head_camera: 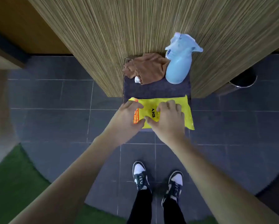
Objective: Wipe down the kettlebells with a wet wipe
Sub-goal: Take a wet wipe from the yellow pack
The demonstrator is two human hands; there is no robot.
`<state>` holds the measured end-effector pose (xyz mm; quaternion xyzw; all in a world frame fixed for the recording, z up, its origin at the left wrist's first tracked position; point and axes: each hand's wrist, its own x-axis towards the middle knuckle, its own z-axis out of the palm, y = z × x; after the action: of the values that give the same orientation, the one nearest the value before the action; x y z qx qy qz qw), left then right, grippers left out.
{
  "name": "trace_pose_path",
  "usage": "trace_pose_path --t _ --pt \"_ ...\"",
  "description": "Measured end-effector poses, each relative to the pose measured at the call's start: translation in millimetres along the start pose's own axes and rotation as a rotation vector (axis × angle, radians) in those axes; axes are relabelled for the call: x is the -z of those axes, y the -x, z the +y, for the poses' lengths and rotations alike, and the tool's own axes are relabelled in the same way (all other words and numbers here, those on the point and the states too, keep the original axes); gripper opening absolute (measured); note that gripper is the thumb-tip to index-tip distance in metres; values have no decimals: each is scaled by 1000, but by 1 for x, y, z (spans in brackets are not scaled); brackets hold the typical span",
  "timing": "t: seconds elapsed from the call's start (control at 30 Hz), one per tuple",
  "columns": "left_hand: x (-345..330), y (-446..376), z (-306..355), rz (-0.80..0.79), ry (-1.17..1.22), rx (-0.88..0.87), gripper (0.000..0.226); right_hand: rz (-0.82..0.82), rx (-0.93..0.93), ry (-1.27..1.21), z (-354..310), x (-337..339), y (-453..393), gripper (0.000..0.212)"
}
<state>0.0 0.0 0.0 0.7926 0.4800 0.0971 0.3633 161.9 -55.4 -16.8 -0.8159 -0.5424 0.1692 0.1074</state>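
2 hands, left (127, 115) and right (168, 117), gripping yellow wipes pack (182, 109), long axis left-right

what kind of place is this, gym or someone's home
Probably a gym's cleaning corner, though no kettlebells show. A small stand holds a wipes pack, a spray bottle and a brown cloth; green turf edges the tiled floor.
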Motion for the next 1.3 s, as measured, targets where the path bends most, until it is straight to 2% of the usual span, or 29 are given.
trace_pose_path --t 0.1,0.27,0.37,0.5,0.7,0.8,1.0,1.3 --pt "-13 -4 -13 19 -42 -17 42 53 -37 136 -5 -21 -5 54" --pt "-25 -8 -16 48 -74 -48 40 203 -3 163 -3 -32 -8 19" --pt "-33 -12 -11 82 -64 -67 37 223 -13 6 4 -30 -11 14" --pt "-41 -18 0 121 -49 -93 34 185 -51 -372 22 -13 -17 21" --pt "-55 -29 12 132 -41 -92 36 217 -386 -739 59 19 -18 19" --pt "-60 -35 17 158 -50 -70 35 207 -417 -790 72 19 -15 18" --pt "-63 -41 19 177 -40 -86 4 183 -399 -784 75 18 -13 18" --pt "-38 -40 45 226 164 -5 2 183 -402 -833 74 16 -15 18"
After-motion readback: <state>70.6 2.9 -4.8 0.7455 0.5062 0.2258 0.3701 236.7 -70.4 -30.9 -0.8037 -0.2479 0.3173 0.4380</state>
